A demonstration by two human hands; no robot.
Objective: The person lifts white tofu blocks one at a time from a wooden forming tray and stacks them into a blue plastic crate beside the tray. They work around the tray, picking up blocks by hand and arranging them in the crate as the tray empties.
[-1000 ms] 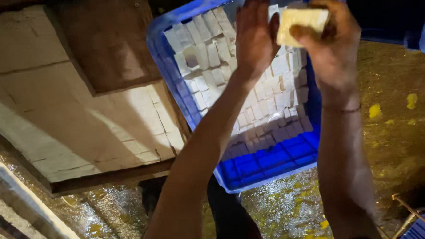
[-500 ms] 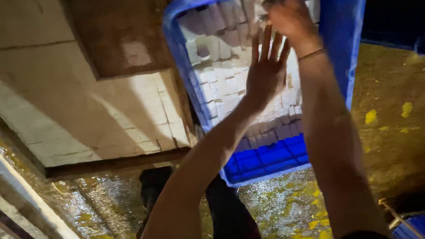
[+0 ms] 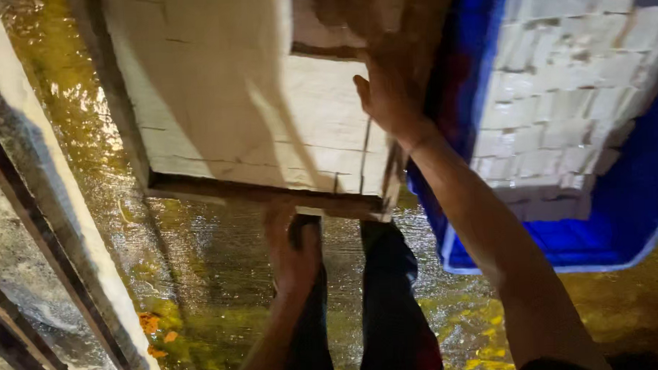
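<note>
A wooden tray [image 3: 256, 191] holds a white slab [image 3: 217, 101] scored into blocks. My left hand [image 3: 291, 245] grips the tray's front rail, its fingertips hidden under the wood. My right hand [image 3: 388, 95] is on the tray's right rail, with the thumb lying on the slab and the fingers blurred over the rail. Right beside that hand stands a blue plastic crate [image 3: 457, 93] filled with several rows of cut white blocks [image 3: 559, 104].
The floor [image 3: 201, 284] is wet and shiny with yellow scraps on it. A pale ledge [image 3: 60, 216] runs diagonally along the left. My legs in dark trousers [image 3: 391, 299] stand just below the tray's front edge.
Both hands have left the blue crate, where the right one held a white block, and come down to the wooden tray. The view has swung left and closer.
</note>
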